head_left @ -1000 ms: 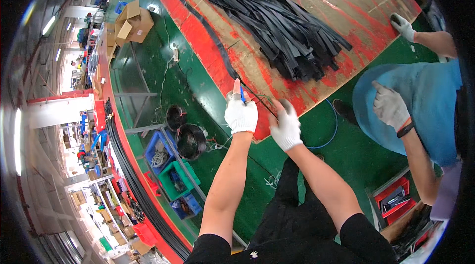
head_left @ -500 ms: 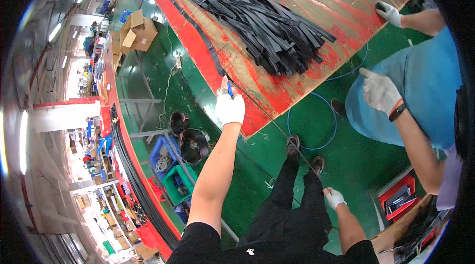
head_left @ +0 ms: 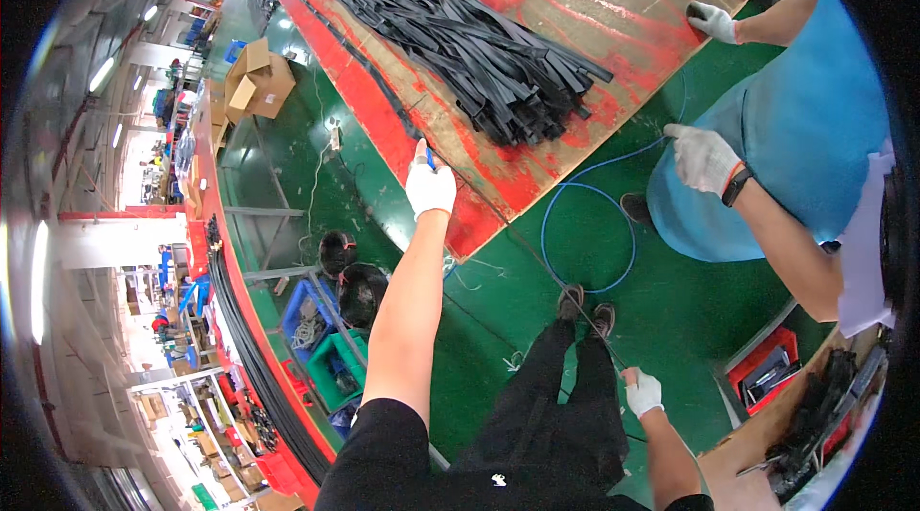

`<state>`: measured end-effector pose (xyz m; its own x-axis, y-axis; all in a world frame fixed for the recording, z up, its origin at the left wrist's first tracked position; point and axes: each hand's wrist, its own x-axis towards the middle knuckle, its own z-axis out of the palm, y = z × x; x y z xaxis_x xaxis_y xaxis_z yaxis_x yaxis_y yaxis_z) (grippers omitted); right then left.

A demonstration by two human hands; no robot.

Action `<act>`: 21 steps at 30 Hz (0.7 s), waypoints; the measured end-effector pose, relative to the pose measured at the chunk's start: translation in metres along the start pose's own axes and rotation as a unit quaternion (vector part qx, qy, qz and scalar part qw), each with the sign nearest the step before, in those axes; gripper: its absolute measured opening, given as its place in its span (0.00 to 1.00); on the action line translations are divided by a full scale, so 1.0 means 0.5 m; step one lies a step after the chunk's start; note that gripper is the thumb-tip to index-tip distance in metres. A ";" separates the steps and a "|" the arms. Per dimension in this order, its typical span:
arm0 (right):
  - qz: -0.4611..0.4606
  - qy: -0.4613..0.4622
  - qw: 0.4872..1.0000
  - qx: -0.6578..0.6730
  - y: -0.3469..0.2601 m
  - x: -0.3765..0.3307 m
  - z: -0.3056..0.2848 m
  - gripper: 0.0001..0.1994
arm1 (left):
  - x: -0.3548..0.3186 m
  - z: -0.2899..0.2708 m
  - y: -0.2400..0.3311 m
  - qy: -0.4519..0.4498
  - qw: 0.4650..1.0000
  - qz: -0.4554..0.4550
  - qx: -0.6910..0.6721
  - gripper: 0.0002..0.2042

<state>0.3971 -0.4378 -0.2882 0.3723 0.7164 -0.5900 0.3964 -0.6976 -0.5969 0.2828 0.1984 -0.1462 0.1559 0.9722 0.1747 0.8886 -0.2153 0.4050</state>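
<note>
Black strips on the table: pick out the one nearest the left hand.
The lone strip along the table's left edge, reaching the left hand, outside the heap.

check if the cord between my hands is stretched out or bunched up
Stretched out: the cord runs in one long line from left hand to right hand.

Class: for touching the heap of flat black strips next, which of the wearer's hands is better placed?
Probably left: the white-gloved left hand is by the red table, nearer the black heap; the white-gloved right hand is near the black-trousered legs.
</note>
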 end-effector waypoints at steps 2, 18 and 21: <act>0.016 0.007 1.000 0.018 -0.024 -0.031 -0.014 0.26 | -0.003 -0.002 0.011 -0.010 0.999 0.007 0.051 0.31; 0.017 -0.013 0.978 0.205 -0.305 -0.081 -0.098 0.19 | -0.184 0.009 0.019 -0.042 0.995 -0.006 0.089 0.35; 0.002 -0.045 0.959 0.278 -0.167 -0.132 -0.055 0.17 | -0.193 -0.004 0.036 -0.057 0.994 -0.017 0.093 0.35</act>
<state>0.3622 -0.4266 -0.1844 0.2888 0.7279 -0.6219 -0.1232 -0.6159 -0.7781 0.2831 0.1004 -0.1541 0.1619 0.9851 0.0572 0.9568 -0.1709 0.2351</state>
